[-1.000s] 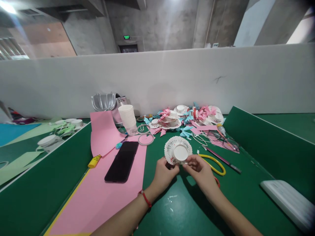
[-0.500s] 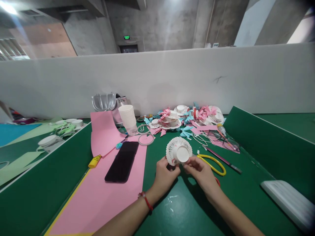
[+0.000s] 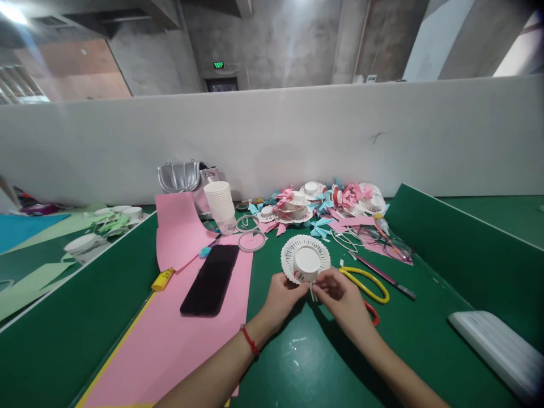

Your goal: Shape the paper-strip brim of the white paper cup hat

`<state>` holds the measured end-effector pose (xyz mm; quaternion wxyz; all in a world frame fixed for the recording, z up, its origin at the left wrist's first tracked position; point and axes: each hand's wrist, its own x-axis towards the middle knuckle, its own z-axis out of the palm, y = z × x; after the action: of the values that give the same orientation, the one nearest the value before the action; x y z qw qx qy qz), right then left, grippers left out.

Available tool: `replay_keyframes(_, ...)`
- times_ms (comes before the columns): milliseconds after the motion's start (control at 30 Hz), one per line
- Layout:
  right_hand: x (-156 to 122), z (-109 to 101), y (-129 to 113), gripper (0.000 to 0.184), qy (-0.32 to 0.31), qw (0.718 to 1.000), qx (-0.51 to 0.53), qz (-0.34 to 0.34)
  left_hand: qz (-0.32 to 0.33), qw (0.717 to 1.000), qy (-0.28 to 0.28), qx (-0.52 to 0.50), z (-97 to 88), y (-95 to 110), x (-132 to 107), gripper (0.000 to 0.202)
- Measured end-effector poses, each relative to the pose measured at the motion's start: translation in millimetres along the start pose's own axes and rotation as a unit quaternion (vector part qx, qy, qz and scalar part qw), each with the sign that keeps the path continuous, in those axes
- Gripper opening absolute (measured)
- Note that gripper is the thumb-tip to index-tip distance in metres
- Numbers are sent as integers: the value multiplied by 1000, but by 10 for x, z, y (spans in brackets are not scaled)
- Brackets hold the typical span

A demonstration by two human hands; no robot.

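1 head-worn camera looks forward and down.

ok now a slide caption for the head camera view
Left hand and right hand at the near edge of a slit, splayed white paper cup, over a green table, black phone at left.

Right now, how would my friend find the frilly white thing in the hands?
On the green table, look in front of the pile of pink, blue and white paper. The left hand and right hand hold a white paper piece with a round middle and a slotted rim. Similar white pieces lie in the pile, but only this one is held.
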<state>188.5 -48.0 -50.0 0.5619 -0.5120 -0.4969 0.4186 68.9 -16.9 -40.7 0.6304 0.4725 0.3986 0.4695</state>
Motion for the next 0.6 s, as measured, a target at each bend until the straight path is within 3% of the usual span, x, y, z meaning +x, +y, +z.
replay_keyframes(267,17,-28,-35,16,-3,999,29,15,40,997,31,58,10,-10,26,8)
replay_keyframes(600,37,-49,-177,27,37,992,95,71,119,969,87,196,-9,-51,19,7)
